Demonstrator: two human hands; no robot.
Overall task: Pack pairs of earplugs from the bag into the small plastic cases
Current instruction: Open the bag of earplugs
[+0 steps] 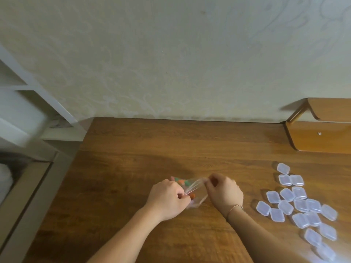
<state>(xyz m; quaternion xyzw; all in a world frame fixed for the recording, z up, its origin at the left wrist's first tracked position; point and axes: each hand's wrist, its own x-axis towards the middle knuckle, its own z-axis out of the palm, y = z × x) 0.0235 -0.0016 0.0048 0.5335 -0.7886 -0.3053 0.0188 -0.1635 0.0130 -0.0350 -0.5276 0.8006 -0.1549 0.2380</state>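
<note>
A small clear plastic bag [196,192] with several coloured earplugs [182,182] inside lies on the wooden table [171,145] between my hands. My left hand [167,198] grips the bag's left side, fingers curled round the plastic and an orange earplug [192,195]. My right hand [224,192] pinches the bag's upper right edge, and the plastic is stretched between the two hands. Several small translucent plastic cases [298,204], all closed, lie scattered on the table to the right of my right hand.
The table's far edge meets a pale patterned wall. A wooden shelf piece [321,133] stands at the back right corner. Left of the table are a white shelf unit [28,103] and a lower beige surface [32,186].
</note>
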